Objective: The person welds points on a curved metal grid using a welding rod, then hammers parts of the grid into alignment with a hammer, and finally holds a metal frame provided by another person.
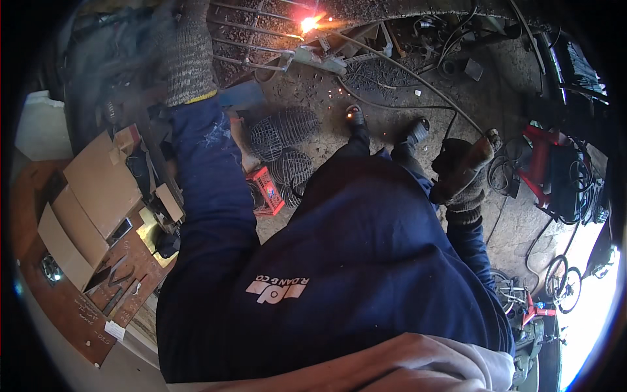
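My left hand, in a grey knit glove with a yellow cuff, reaches to the top edge beside a metal bar frame. Its fingers are cut off by the picture's edge. On the right, my gloved right hand is closed around what looks like a welding electrode holder, partly hidden by the glove. A long thin rod runs from there to a bright glowing spot at the frame's right end. Small sparks fall below the glow.
Coiled wire baskets and a red crate stand near my feet. Cardboard boxes lie on a brown wooden board at left. At right are a red and black machine, loose cables and a bicycle.
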Tool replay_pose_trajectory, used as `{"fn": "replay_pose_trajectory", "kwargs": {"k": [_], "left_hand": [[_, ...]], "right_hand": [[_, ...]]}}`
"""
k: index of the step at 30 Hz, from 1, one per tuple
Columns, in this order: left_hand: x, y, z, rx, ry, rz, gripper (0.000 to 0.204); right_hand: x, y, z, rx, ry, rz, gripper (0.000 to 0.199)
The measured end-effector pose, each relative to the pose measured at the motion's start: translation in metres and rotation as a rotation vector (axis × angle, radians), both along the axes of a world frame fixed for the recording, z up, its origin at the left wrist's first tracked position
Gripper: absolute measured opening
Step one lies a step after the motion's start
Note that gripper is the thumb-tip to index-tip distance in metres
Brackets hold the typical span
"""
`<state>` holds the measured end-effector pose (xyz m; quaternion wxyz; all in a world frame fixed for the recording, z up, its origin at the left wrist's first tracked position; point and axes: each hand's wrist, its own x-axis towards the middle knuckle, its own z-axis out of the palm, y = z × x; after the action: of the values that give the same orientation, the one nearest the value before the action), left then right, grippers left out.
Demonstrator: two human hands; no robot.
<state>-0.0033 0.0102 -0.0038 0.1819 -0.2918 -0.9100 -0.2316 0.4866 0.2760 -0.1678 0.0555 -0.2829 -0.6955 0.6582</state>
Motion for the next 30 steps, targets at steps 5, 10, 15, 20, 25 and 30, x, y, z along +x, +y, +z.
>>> {"fn": "replay_pose_trajectory", "kwargs": {"k": [5, 10, 15, 20, 25, 30], "left_hand": [[0.037, 0.029, 0.018, 0.139, -0.058, -0.01, 0.044], [0.034, 0.028, 0.019, 0.101, -0.033, -0.058, 0.042], [0.041, 0.035, 0.02, 0.167, -0.018, -0.09, 0.037], [0.041, 0.036, 0.015, 0.209, 0.011, -0.089, 0.039], [0.043, 0.035, 0.012, 0.207, 0.014, -0.072, 0.039], [0.039, 0.035, 0.009, 0.186, 0.021, -0.087, 0.04]], "right_hand": [[-0.006, -0.004, 0.003, -0.122, -0.15, -0.099, 0.095], [-0.013, -0.004, 0.019, -0.108, -0.125, -0.087, 0.09], [-0.001, 0.004, -0.002, -0.226, -0.118, -0.071, 0.045], [0.006, 0.009, -0.008, 0.061, -0.12, 0.064, 0.052], [0.019, -0.002, -0.025, 0.748, -0.023, 0.169, 0.068], [0.024, 0.003, -0.026, 0.316, -0.108, 0.115, 0.065]]}}
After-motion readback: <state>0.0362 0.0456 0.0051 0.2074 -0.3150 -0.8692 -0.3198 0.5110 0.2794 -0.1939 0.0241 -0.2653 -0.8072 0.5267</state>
